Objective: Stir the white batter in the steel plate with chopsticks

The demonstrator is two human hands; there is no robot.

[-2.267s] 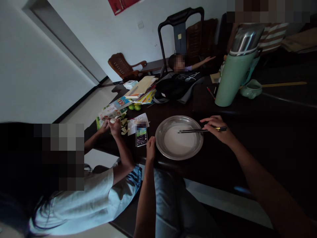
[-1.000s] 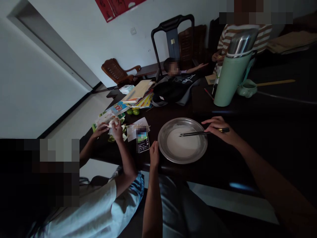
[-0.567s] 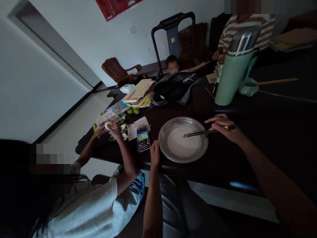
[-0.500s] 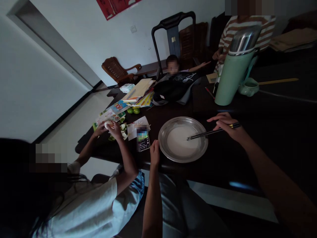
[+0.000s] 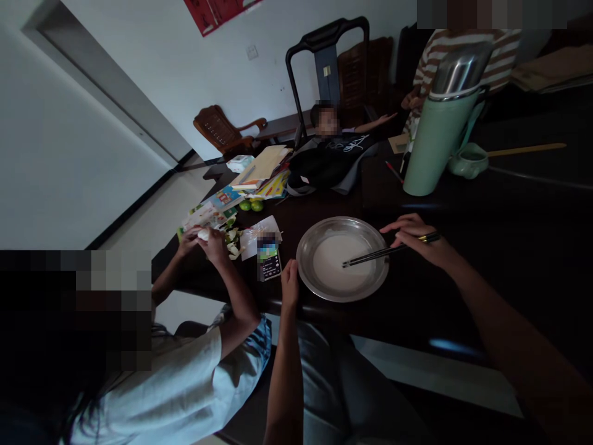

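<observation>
A round metal plate [image 5: 309, 274] holding white batter sits on the dark table [image 5: 500, 247] in front of me. My right hand [image 5: 419, 238] is closed on a pair of dark chopsticks [image 5: 384, 252] whose tips reach into the white batter. My left hand [image 5: 290, 284] rests on the table's near edge, just left of the plate, fingers together and holding nothing. A phone [image 5: 269, 260] with a lit screen lies just left of that hand.
A person in a white shirt [image 5: 185, 377] at my left holds a small white item over green peelings [image 5: 231, 238]. A green thermos [image 5: 438, 130], a small green cup [image 5: 467, 162], stacked books [image 5: 262, 170], limes [image 5: 251, 204] and a dark bag [image 5: 324, 164] stand further back. A child and another person are at the far side.
My right hand pulled the chopsticks to the right, then brought them back left and lower in the batter. The view shifted slightly. My left hand stayed at the table edge.
</observation>
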